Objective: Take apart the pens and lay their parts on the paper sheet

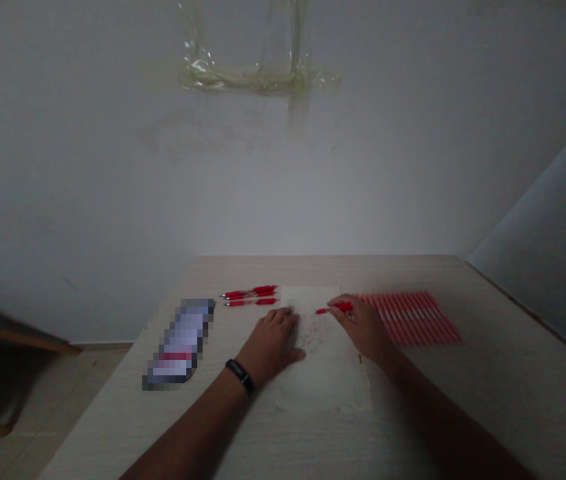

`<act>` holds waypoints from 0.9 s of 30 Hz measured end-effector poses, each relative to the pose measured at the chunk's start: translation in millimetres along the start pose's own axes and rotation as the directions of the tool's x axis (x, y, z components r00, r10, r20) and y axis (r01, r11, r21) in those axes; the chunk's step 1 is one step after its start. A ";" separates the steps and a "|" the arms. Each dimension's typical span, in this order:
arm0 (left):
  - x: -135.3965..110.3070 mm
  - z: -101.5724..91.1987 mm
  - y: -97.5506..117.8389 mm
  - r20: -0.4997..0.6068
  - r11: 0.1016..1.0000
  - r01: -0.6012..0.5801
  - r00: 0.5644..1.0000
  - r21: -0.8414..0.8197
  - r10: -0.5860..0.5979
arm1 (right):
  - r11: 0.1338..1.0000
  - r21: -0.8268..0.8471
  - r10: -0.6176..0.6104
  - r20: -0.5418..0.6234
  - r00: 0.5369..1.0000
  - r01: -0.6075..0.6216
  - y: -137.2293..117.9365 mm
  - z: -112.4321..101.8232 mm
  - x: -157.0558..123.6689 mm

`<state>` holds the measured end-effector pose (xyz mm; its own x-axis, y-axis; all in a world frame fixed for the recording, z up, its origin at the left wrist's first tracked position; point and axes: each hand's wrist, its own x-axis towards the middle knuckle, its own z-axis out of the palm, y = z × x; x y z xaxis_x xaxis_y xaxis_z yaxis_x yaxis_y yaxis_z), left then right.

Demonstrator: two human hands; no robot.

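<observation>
A red pen [345,307] is pinched in the fingers of my right hand [365,327], pointing left over a pale sheet of paper [325,390]. Small reddish marks show on the paper between my hands. My left hand [273,339] rests on the paper's left side, fingers stretched forward and thumb apart, holding nothing. Whether the pen's tip touches the paper I cannot tell. Just beyond my left hand lie several red pens [251,303], their tips to the left. A black band [240,377] circles my left wrist.
Right of the paper, many red pens or refills [415,319] lie in a neat slanted row, partly behind my right hand. A blurred-out, phone-like object [180,343] is at the table's left. The pale wooden table [323,267] meets a wall [363,187] bearing clear tape [243,80].
</observation>
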<state>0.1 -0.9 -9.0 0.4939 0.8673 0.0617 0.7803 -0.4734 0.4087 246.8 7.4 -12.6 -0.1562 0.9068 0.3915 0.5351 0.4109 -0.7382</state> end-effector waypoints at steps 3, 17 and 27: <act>-0.3 3.0 -1.9 -0.014 1.000 -0.007 1.000 0.010 0.007 | 1.000 -0.002 0.007 0.035 0.999 -0.007 3.5 -5.2 3.1; 0.3 5.2 -4.4 -0.009 1.000 -0.013 1.000 0.003 0.013 | 0.983 -0.184 0.011 -0.099 0.995 -0.030 -4.0 -24.6 5.2; 2.7 -12.0 13.2 -0.168 0.909 -0.103 0.985 -0.403 0.038 | 0.963 0.253 0.135 -0.152 0.979 -0.094 -11.9 -15.3 4.1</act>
<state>7.1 -3.0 7.5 0.4513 0.8624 0.2291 0.5037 -0.4582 0.7324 252.5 4.8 6.2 0.0458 0.9291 0.3669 0.3194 0.3344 -0.8867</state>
